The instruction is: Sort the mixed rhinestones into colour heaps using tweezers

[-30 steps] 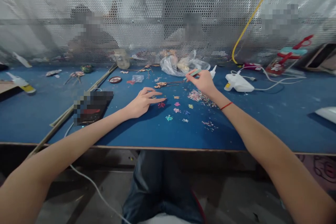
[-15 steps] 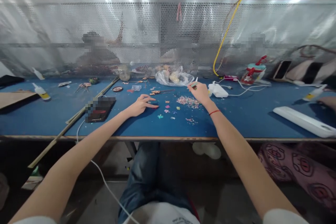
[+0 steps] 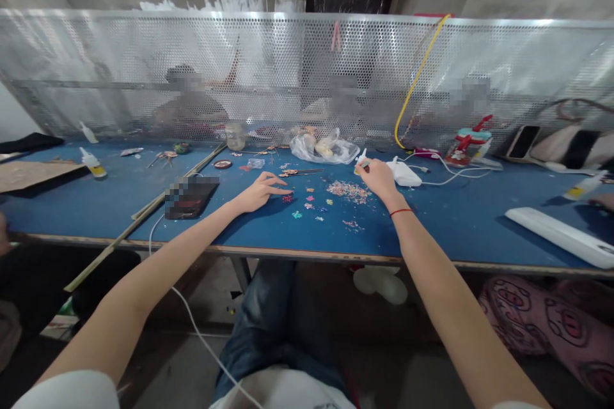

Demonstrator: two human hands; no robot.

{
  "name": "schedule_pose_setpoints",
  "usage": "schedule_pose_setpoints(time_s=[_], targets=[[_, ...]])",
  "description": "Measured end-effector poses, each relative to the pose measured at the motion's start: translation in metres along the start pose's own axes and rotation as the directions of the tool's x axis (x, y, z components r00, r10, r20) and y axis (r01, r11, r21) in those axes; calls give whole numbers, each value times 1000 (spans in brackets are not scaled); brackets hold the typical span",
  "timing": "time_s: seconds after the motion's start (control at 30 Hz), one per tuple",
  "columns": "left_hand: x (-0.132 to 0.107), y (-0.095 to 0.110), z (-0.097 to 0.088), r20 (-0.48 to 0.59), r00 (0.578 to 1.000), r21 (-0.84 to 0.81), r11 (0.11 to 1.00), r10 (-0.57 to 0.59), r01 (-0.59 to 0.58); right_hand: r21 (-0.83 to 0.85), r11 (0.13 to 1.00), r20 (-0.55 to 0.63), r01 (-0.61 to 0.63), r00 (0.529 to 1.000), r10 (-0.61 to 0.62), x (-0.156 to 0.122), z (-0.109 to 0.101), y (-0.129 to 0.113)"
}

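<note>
Right hand [image 3: 380,179] has shifted right of the bead pile [image 3: 348,191], fingers closed on a slim green stick [image 3: 363,167]; left hand [image 3: 261,193], fingers apart, rests beside a red bead cluster [image 3: 288,198] on the blue table [image 3: 455,230].

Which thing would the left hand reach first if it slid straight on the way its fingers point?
Probably the small gem cluster ahead of the left hand. The red gem cluster lies just below that line, so it could come first; depth is hard to judge.
</note>
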State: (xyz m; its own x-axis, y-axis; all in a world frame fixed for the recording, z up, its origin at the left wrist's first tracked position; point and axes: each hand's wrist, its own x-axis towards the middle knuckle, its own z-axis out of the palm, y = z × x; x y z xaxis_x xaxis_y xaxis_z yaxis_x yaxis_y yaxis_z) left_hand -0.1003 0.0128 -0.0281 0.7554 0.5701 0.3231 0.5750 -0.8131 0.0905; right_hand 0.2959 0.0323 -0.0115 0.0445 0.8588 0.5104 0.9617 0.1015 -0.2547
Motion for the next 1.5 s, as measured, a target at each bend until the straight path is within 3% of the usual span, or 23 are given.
schedule_pose_setpoints(time_s=[0.5,0.97,1.5], targets=[[-7,-1,0,70,997,22,1000,16,-18,-68,998,14,6,1000,-5,-2,-8,-3],[-7,-7,3,26,999,4,1000,29,-29,-95,995,48,-15,999,20,0,-8,7],[-5,-8,14,76,996,8,999,-39,38,-117,993,112,-33,993,46,-1,-9,5]])
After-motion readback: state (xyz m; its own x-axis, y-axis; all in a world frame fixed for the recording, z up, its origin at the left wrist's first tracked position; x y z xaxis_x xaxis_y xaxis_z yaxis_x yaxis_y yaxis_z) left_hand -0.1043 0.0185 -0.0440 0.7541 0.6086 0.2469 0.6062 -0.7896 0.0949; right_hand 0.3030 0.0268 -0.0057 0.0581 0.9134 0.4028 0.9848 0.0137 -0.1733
